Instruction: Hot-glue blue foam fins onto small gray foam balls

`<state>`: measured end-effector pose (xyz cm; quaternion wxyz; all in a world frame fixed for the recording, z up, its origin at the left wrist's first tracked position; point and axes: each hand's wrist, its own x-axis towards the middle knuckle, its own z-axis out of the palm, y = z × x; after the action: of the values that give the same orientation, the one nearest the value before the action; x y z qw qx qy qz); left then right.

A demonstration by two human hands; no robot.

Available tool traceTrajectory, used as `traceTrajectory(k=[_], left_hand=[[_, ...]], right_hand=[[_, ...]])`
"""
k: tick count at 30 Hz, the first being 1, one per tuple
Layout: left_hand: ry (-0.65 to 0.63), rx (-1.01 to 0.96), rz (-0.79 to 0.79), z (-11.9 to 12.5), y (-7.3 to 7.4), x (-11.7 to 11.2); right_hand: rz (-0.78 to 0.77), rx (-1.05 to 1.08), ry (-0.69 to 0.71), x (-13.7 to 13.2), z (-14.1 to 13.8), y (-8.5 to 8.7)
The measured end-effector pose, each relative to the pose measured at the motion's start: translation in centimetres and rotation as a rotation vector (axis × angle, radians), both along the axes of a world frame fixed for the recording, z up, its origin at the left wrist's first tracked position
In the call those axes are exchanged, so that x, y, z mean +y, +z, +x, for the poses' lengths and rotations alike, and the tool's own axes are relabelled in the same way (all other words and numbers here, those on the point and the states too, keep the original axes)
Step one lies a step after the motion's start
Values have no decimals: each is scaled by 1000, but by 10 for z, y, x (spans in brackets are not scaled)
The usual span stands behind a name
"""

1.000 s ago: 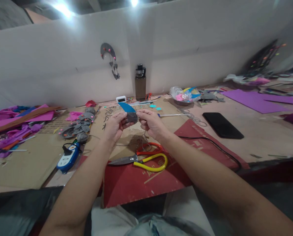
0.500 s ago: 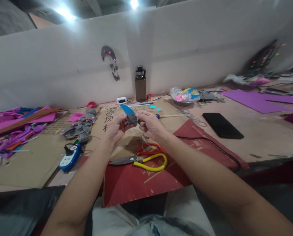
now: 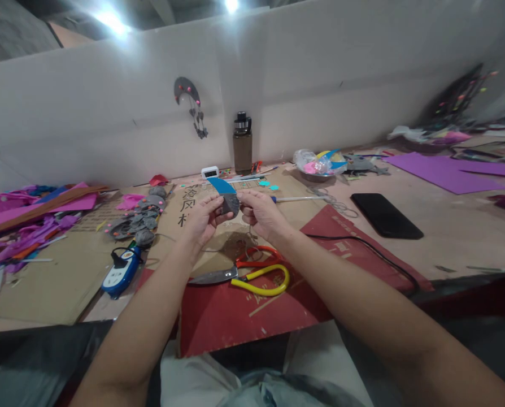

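My left hand and my right hand meet above the table, fingers pinched on a small craft piece that is blue at the top and dark grey below. The left holds its lower left side, the right its right edge. A thin wire or thread hangs below my right hand. Under the hands lie scissors with red and yellow handles on a red cardboard sheet.
Grey felt shapes and a blue power strip lie at the left on brown cardboard. A bottle stands by the back wall. A black phone, purple sheets and a bag of scraps lie at the right.
The hands have stayed close together, shifting slightly; the blue and grey piece has turned a little between the fingers. Nothing else has moved.
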<state>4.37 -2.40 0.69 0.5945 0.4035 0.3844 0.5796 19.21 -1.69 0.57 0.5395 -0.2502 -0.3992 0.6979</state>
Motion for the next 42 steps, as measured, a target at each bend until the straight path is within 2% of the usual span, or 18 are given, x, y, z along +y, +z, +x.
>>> traceTrajectory(k=[5, 10, 14, 19, 22, 26, 33, 42], left_hand=[[107, 122, 37, 6, -5, -1], [259, 331, 227, 12, -10, -2], [264, 495, 357, 14, -11, -5], [296, 558, 391, 18, -10, -8], [281, 529, 356, 19, -7, -9], [208, 380, 300, 20, -6, -9], [164, 220, 284, 15, -6, -6], [60, 113, 278, 15, -3, -6]], right_hand=[[-33, -23, -70, 2, -4, -6], [-57, -35, -103, 4, -6, -11], [-67, -45, -150, 4, -7, -10], [-17, -99, -197, 1, -9, -10], [31, -122, -172, -2, -12, -9], [77, -141, -164, -3, -14, -11], [237, -200, -253, -2, -16, -16], [250, -275, -233, 0, -18, -19]])
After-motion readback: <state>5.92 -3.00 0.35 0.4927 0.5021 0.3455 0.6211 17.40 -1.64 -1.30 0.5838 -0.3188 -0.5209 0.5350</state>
